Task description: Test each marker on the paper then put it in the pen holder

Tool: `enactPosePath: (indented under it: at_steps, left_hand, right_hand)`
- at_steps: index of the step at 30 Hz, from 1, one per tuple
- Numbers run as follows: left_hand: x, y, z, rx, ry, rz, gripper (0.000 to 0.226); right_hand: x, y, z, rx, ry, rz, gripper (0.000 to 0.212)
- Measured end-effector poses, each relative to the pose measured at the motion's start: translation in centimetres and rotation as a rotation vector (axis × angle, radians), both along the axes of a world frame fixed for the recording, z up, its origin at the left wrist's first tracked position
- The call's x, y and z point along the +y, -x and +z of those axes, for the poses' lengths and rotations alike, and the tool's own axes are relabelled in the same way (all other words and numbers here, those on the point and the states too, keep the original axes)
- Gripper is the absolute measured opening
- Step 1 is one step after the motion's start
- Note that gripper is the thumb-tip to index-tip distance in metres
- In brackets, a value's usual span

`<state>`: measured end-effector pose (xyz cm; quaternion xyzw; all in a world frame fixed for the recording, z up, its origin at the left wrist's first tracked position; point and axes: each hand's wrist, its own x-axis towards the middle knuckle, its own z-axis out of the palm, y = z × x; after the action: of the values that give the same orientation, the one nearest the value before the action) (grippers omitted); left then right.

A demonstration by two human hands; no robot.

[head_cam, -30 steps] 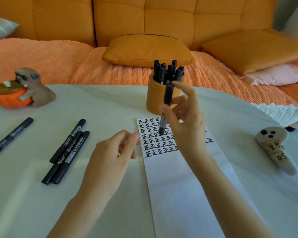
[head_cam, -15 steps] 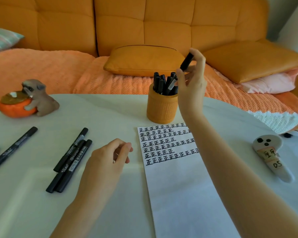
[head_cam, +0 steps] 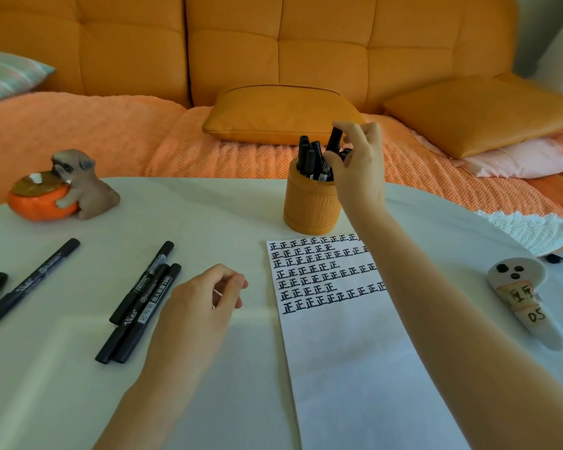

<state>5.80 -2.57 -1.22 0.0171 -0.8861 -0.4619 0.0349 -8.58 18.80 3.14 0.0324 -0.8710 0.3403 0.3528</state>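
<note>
This is the drop-off step. The right hand [head_cam: 358, 167] is right over the pen holder [head_cam: 311, 206], fingertips pinching the top end of a black marker [head_cam: 334, 139]. Its lower end is down among the other markers [head_cam: 307, 157] standing in there. The fingers are curled round it, and as far as I can tell it hasn't been let go yet. The holder sits just below that hand, just beyond the far edge of the paper [head_cam: 355, 368]. The paper runs under the right forearm and has rows of test marks on its far part.

The left hand [head_cam: 195, 313] is low over the desk [head_cam: 208, 216], just beside the paper's left edge. Its fingers are loosely curled, with nothing in them that I can see. Just to its left lie three markers [head_cam: 140, 300] bunched together, presumably untested, and two more markers [head_cam: 33, 280] lie well apart, further left.

My guess for the next move: release the marker so it drops in. Then reach for that nearby bunch, take one, uncap it and scribble on the blank near part of the paper.
</note>
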Motion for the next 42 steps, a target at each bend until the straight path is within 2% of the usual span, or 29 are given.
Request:
enactPosePath:
  at_steps: [3, 6, 9, 11, 15, 18, 23, 26, 31, 39, 42]
  left_hand:
    - [-0.1, -0.1, 0.1, 0.006, 0.010, -0.004, 0.018]
    - [-0.2, -0.2, 0.4, 0.015, 0.012, 0.006, 0.017]
    - [-0.3, -0.3, 0.5, 0.019, 0.058, 0.026, 0.015]
    - [-0.5, -0.3, 0.4, 0.045, 0.130, 0.056, 0.012]
    - [-1.6, 0.0, 0.3, 0.079, 0.311, 0.123, 0.010]
    - [-2.6, -0.1, 0.4, 0.071, 0.401, 0.153, 0.017]
    - [-4.0, -0.2, 0.4, 0.004, 0.470, 0.181, 0.023]
    - [-4.3, -0.3, 0.2, -0.033, 0.491, 0.182, 0.027]
    - [-4.7, -0.3, -0.2, -0.078, 0.542, 0.198, 0.031]
    - [-4.9, -0.3, -0.8, -0.081, 0.569, 0.194, 0.033]
    - [-4.8, -0.2, -1.0, -0.073, 0.545, 0.187, 0.034]
  right_hand:
    - [0.0, -0.3, -1.2, -0.023, -0.176, -0.003, 0.033]
    - [0.2, -0.5, -1.6, 0.027, -0.187, -0.049, 0.030]
    - [0.1, -0.9, -1.5, 0.053, -0.228, -0.049, 0.045]
    - [-0.4, -2.0, -1.2, 0.068, -0.178, -0.031, 0.049]
    - [-1.9, -6.5, -1.9, 0.065, -0.078, 0.074, 0.021]
    - [-2.9, -11.3, -3.6, -0.058, 0.025, 0.157, 0.014]
    - [-3.8, -16.7, -6.0, -0.276, 0.249, 0.241, 0.018]
    - [-3.9, -17.6, -6.9, -0.348, 0.314, 0.248, 0.028]
    - [-4.1, -18.1, -7.0, -0.391, 0.325, 0.280, 0.021]
    - [-4.2, -18.1, -6.5, -0.395, 0.309, 0.287, 0.022]
    - [-4.1, -18.1, -6.4, -0.418, 0.314, 0.298, 0.031]
